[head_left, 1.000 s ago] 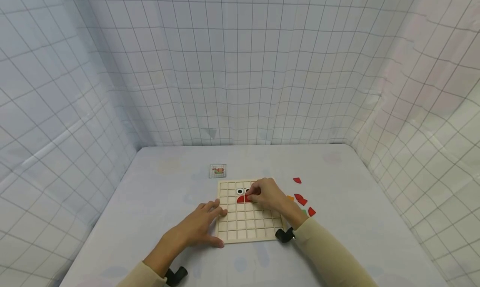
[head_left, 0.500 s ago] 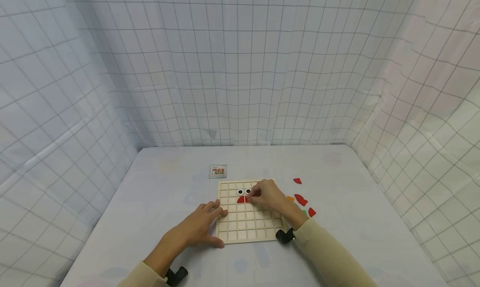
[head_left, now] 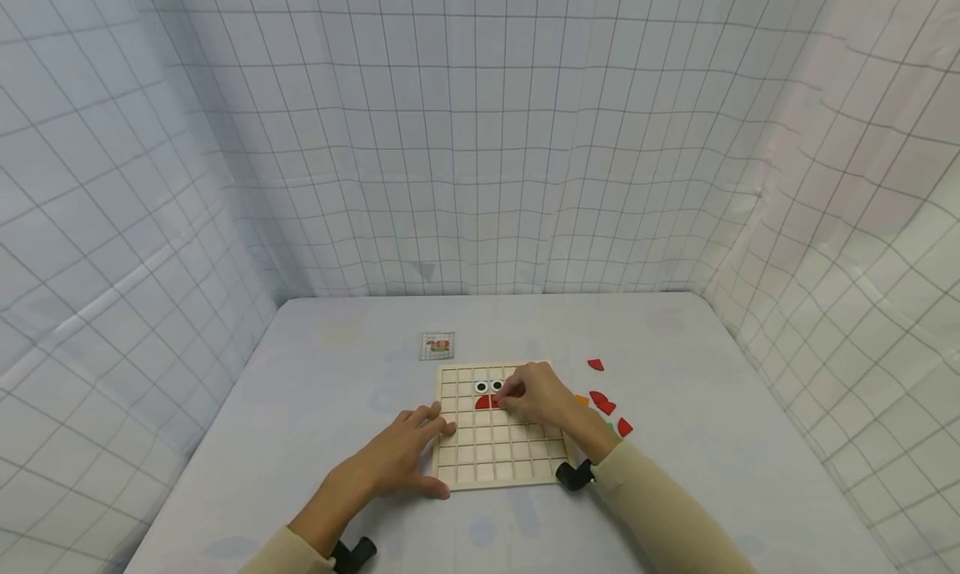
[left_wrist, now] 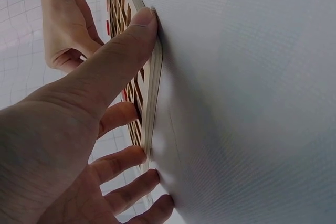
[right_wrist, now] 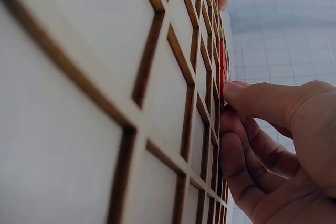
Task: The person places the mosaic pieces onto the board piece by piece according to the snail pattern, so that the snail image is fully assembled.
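A wooden grid board point(head_left: 483, 454) lies on the table, divided into square cells. My right hand point(head_left: 536, 395) is over its upper part, and thumb and fingers pinch a red piece point(right_wrist: 222, 72) down at a cell. Left of that piece sits a red quarter-round piece point(head_left: 482, 403) in its own cell. Two eye pieces, one on the left point(head_left: 481, 386) and one on the right point(head_left: 497, 386), are set in the row above. My left hand point(head_left: 397, 456) rests against the board's left side, its fingers spread and the thumb at the near left corner.
Beyond the board lies a small picture card point(head_left: 437, 346). To the right are several loose red pieces point(head_left: 625, 427), an orange piece point(head_left: 582, 400) and a partly hidden green piece point(head_left: 610, 426). Gridded white curtains point(head_left: 480, 182) surround the table.
My right hand has edged slightly and keeps its pinch at the red piece; both eye pieces now show more fully. The left hand stays at the board's edge.
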`<state>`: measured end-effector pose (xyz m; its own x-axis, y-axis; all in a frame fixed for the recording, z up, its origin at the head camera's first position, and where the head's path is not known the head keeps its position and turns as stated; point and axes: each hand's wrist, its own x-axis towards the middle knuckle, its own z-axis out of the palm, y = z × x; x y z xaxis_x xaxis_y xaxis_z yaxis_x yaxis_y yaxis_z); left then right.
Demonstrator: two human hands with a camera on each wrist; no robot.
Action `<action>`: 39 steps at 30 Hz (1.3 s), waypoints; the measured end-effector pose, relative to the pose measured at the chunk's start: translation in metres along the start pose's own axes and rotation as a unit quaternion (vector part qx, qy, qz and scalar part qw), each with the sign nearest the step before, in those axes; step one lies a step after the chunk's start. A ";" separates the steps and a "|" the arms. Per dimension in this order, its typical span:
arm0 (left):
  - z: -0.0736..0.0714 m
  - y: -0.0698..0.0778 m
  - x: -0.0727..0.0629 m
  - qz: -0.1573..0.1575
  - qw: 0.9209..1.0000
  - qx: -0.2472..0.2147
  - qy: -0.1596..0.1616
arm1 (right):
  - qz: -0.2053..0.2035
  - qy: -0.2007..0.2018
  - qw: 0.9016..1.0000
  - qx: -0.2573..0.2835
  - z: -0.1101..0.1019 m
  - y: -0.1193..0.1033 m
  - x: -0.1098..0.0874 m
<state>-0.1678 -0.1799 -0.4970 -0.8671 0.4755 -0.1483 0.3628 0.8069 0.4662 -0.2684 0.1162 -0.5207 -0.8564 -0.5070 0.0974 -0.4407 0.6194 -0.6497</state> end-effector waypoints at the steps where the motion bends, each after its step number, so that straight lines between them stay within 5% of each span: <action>1: 0.000 0.000 0.000 -0.001 1.000 -0.001 0.000 | -0.002 0.000 1.000 0.001 0.000 0.001 0.000; 10: 0.001 0.001 -0.002 0.006 1.000 -0.001 0.000 | 0.017 0.019 1.000 0.006 -0.007 0.003 -0.010; 16: 0.000 0.000 -0.002 0.004 1.000 -0.002 0.003 | -0.005 0.021 1.000 0.004 -0.022 0.012 -0.021; 39: -0.001 -0.001 -0.005 0.003 1.000 -0.015 0.003 | 0.000 0.006 0.999 -0.052 -0.075 0.056 -0.084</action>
<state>-0.1641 -0.1830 -0.4961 -0.8664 0.4791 -0.1405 0.3586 0.7929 0.4926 -0.2413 0.2380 -0.5090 -0.8595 -0.4998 0.1071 -0.4655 0.6787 -0.5681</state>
